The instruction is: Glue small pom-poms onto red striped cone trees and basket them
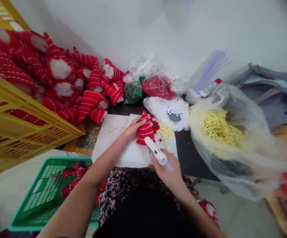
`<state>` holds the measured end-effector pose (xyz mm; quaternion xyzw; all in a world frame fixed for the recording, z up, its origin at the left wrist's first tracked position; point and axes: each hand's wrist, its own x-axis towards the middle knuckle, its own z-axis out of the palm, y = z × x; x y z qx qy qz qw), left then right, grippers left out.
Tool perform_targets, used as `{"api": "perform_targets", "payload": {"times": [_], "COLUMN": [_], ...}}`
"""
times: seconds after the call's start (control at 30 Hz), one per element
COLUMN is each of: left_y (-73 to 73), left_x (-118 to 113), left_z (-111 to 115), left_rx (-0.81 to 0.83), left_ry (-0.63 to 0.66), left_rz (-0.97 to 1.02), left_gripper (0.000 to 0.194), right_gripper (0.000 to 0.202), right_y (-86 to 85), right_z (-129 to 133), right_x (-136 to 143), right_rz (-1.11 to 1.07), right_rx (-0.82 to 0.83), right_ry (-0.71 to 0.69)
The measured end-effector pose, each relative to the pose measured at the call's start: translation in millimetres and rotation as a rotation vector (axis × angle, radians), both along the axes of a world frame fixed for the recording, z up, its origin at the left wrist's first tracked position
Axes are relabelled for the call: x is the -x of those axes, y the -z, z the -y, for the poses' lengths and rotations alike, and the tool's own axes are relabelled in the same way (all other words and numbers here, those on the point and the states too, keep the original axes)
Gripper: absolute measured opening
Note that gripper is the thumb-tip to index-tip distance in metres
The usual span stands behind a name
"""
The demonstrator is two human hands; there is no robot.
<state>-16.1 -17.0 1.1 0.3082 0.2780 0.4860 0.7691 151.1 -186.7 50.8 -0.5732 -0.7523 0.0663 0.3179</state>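
Note:
My left hand point(135, 127) is closed on a red hat point(146, 131) with white stitched stripes, cone-shaped, held by its left side over the white paper point(113, 132). In my right hand point(169, 168) is a white hot glue gun point(155, 150), its front end at the hat's lower edge and a glue stick poking out at the back. Beside the hat, red pompoms point(155, 125) and small yellow balls point(165, 131) lie on the paper. Whether the nozzle touches the fabric I cannot tell.
A yellow crate point(21, 119) with red striped stuffed pieces point(61, 67) rises at the left. Below it stands a green basket point(31, 198). Bags of white pieces point(176, 112), yellow balls point(220, 129), and red point(158, 86) and green point(132, 92) material line the back and right.

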Motion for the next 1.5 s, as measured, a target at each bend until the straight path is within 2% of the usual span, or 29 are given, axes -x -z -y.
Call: {"api": "perform_targets", "payload": {"times": [0.13,0.33,0.53,0.73,1.07,1.3,1.5], "left_y": [0.5,-0.9,-0.3,4.3,2.9,2.7,1.2], "left_x": [1,1,2,1,1,0,2], "left_z": [-1,1,1,0,1,1,0], "left_rx": [0.011,-0.002,-0.051,-0.075,-0.077,-0.055,-0.033], "left_ry": [0.006,0.033,0.06,0.078,0.075,0.053,0.052], "left_rz": [-0.006,-0.008,-0.025,-0.025,-0.029,-0.013,-0.015], "left_gripper": [0.048,0.05,0.057,0.061,0.058,0.056,0.057], "right_gripper": [0.034,0.034,0.037,0.036,0.034,0.036,0.034], "right_y": [-6.0,-4.2,1.4,5.1,5.9,-0.1,-0.2], "right_z": [6,1,-11,-13,-12,-13,-8], "right_x": [-10,-18,-10,-8,-11,-10,-16], "right_rz": [-0.078,-0.249,-0.247,-0.268,-0.257,-0.212,-0.255], "right_rx": [0.054,0.119,0.114,0.142,0.149,0.095,0.115], "right_ry": [-0.005,0.08,0.082,0.057,0.061,0.036,0.094]}}
